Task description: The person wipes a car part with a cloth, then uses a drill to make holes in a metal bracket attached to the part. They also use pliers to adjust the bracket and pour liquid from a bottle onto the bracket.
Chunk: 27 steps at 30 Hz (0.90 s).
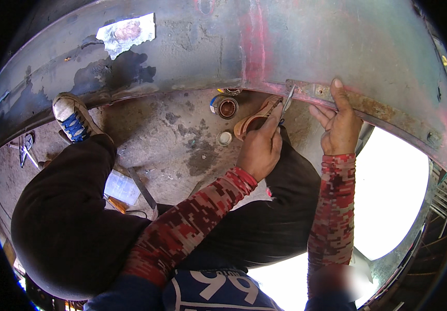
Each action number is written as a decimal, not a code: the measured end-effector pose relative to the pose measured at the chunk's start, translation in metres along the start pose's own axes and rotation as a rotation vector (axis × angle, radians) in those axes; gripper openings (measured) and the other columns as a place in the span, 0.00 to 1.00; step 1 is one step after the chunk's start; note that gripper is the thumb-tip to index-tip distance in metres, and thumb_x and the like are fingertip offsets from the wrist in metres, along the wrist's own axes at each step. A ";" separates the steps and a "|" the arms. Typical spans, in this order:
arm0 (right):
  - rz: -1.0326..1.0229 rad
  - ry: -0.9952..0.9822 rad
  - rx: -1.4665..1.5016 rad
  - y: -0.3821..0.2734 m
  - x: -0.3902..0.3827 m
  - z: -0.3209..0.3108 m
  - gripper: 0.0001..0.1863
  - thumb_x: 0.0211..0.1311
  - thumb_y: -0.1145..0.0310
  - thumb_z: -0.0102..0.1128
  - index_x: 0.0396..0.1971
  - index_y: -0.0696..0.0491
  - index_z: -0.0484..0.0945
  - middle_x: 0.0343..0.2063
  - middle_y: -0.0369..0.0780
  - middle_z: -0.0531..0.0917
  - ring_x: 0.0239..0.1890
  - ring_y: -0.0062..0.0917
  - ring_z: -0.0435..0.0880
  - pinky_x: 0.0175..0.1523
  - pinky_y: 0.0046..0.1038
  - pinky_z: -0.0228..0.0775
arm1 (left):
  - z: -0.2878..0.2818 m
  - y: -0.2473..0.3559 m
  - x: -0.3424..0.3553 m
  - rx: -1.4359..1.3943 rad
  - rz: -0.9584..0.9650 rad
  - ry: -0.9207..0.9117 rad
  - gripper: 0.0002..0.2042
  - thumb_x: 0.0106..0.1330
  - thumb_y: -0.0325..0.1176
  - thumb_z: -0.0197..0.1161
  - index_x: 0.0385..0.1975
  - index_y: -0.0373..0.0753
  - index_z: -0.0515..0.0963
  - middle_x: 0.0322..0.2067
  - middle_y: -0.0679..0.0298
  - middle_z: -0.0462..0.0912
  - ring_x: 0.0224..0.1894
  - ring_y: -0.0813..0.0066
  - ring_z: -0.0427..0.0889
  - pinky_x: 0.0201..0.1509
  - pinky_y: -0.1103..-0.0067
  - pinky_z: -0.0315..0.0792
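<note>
A large curved grey metal panel point(192, 49), with reddish streaks and dark patches, arches across the upper view. Along its lower edge on the right lies a rusty metal strip point(376, 107). My right hand point(340, 124) grips this strip, thumb over the top and fingers curled at the lower side. My left hand point(262, 153) is closed around a slim pointed metal tool point(289, 97). The tool's tip points up and meets the panel edge near the strip's left end; whether it presses in, I cannot tell. My fist hides most of its handle.
A torn silvery paper piece point(127, 34) is on the panel at upper left. Below the edge, an opened can point(227, 107) and a round lid point(224, 138) sit on the concrete floor. My shoes flank them. A clear plastic box point(122, 186) lies between my legs, beside an orange-handled tool point(115, 205).
</note>
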State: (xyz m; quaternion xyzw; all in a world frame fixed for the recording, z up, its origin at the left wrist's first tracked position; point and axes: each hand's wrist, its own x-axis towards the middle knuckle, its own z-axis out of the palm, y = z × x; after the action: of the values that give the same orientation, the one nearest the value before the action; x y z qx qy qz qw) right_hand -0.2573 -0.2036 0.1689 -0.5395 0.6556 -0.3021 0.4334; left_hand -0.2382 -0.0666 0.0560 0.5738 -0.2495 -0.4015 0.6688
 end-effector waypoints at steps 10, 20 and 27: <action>0.016 0.001 0.005 -0.002 -0.001 0.002 0.28 0.66 0.58 0.72 0.58 0.59 0.75 0.51 0.44 0.83 0.48 0.38 0.87 0.53 0.41 0.84 | 0.001 0.005 0.000 -0.008 -0.017 0.039 0.28 0.69 0.23 0.53 0.71 0.35 0.65 0.40 0.35 0.81 0.44 0.39 0.83 0.50 0.62 0.76; 0.047 -0.027 -0.015 -0.007 -0.003 0.002 0.29 0.65 0.55 0.72 0.57 0.60 0.76 0.51 0.44 0.82 0.49 0.39 0.87 0.55 0.42 0.83 | 0.003 0.001 -0.001 -0.038 0.006 0.050 0.27 0.71 0.24 0.52 0.72 0.36 0.65 0.44 0.35 0.81 0.46 0.40 0.83 0.52 0.66 0.76; 0.036 -0.037 -0.013 -0.005 -0.002 0.002 0.30 0.65 0.55 0.72 0.58 0.59 0.75 0.52 0.44 0.82 0.48 0.39 0.87 0.54 0.41 0.84 | -0.003 0.002 0.000 -0.121 -0.208 -0.054 0.27 0.72 0.25 0.52 0.72 0.37 0.64 0.43 0.35 0.81 0.44 0.41 0.84 0.51 0.66 0.76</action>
State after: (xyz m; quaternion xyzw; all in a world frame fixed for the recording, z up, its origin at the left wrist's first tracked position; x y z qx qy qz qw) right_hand -0.2534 -0.2028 0.1732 -0.5359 0.6590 -0.2800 0.4473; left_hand -0.2354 -0.0653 0.0569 0.5442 -0.1816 -0.4984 0.6500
